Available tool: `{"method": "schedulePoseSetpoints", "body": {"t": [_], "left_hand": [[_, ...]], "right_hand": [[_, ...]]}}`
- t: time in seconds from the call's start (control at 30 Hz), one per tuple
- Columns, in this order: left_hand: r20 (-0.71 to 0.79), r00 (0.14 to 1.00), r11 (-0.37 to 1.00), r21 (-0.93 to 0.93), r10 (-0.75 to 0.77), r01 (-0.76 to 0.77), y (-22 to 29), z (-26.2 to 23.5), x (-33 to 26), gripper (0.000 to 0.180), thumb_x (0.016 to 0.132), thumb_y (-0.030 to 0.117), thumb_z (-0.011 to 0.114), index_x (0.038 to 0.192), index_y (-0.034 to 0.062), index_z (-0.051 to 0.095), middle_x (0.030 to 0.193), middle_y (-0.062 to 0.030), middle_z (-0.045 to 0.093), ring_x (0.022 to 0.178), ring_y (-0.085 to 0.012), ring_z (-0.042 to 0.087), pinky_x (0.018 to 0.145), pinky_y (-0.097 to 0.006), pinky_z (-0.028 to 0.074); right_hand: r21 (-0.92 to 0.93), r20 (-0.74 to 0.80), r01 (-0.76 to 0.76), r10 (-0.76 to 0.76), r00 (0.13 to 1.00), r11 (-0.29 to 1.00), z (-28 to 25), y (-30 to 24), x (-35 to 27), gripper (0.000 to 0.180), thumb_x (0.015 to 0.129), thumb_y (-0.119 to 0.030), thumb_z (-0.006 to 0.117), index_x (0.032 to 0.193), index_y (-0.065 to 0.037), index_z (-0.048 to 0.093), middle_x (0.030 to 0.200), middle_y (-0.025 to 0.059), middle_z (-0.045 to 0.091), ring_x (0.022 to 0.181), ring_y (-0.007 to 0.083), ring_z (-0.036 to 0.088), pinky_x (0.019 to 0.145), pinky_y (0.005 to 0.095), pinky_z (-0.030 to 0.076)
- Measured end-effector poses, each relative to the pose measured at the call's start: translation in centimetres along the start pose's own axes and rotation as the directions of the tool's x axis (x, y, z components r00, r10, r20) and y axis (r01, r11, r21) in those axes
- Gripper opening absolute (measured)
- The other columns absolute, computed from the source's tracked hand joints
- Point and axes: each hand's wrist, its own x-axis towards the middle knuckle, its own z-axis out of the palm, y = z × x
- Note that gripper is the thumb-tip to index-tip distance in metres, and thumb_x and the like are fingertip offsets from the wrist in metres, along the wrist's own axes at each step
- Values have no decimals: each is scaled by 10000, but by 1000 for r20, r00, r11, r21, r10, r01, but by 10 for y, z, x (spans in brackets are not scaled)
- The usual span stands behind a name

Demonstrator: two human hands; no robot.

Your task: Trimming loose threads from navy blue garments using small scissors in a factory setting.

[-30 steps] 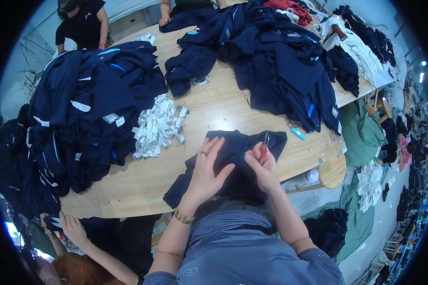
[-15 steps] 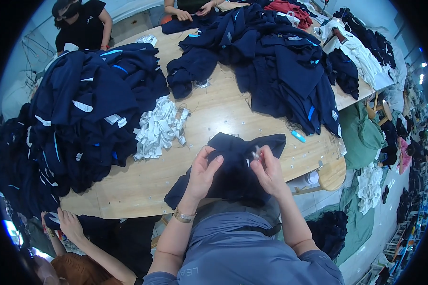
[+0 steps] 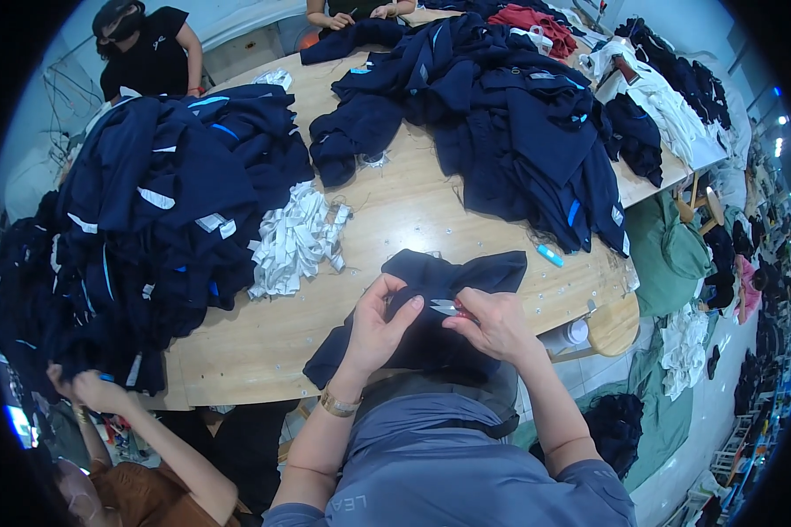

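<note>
A dark navy garment (image 3: 426, 342) lies at the table's near edge and spills toward my lap. My left hand (image 3: 380, 325) is closed on its cloth, thumb and forefinger pinching a raised fold. In my right hand (image 3: 498, 325) is a small pair of thread snips (image 3: 446, 307), held with the pale metal blades pointing left, parted, over the cloth close to my left fingertips. A bit of red shows on the snips beside my fingers. The rest of the handle is hidden in my right hand.
Navy garments heap at left (image 3: 185, 176) and far right (image 3: 518, 123) on the wooden table (image 3: 395, 215). White strips (image 3: 299, 241) lie by the left heap, a light-blue marker-like piece (image 3: 550, 255) to the right. Co-workers' hands (image 3: 105, 391) are at lower left and the far edge.
My right hand has turned and shifted down, bringing the snips' blades to point left at the cloth. The lower-left co-worker's hands moved up and left. My left hand stays nearly still.
</note>
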Motion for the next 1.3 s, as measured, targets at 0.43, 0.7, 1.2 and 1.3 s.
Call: {"method": "schedulePoseSetpoints", "body": {"t": [0.43, 0.7, 1.2, 1.3], "left_hand": [[-35, 987, 941, -310, -156, 138, -7, -1, 2, 95, 874, 75, 569, 942, 57, 505, 879, 23, 538, 816, -31, 481, 753, -183, 385], [-10, 978, 909, -370, -209, 190, -11, -1, 2, 99, 881, 93, 562, 959, 58, 511, 889, 26, 550, 825, -32, 495, 754, -190, 386], [-82, 992, 968, -240, -99, 77, -6, 1, 0, 107, 871, 56, 574, 949, 47, 501, 857, 20, 532, 816, -31, 474, 749, -183, 391], [-68, 996, 986, -162, -52, 41, -1, 5, -1, 100, 871, 68, 578, 928, 44, 499, 853, 21, 526, 812, -30, 466, 733, -181, 386]], "right_hand": [[-90, -188, 35, -52, 981, 995, 11, 4, -9, 364, 747, -406, 669, 773, -79, 511, 626, 53, 513, 537, 217, 540, 488, 306, 385], [-141, -219, 31, -62, 974, 989, 18, 3, -7, 360, 701, -388, 702, 760, -78, 528, 617, 38, 512, 517, 221, 514, 496, 316, 373], [-264, -245, 89, -156, 957, 960, 18, 6, -7, 357, 765, -440, 634, 717, -104, 523, 581, 15, 457, 492, 166, 482, 466, 294, 324], [-262, -229, 87, -149, 962, 961, 17, 6, -6, 358, 765, -441, 633, 718, -104, 523, 588, 12, 457, 492, 162, 481, 470, 291, 319]]}}
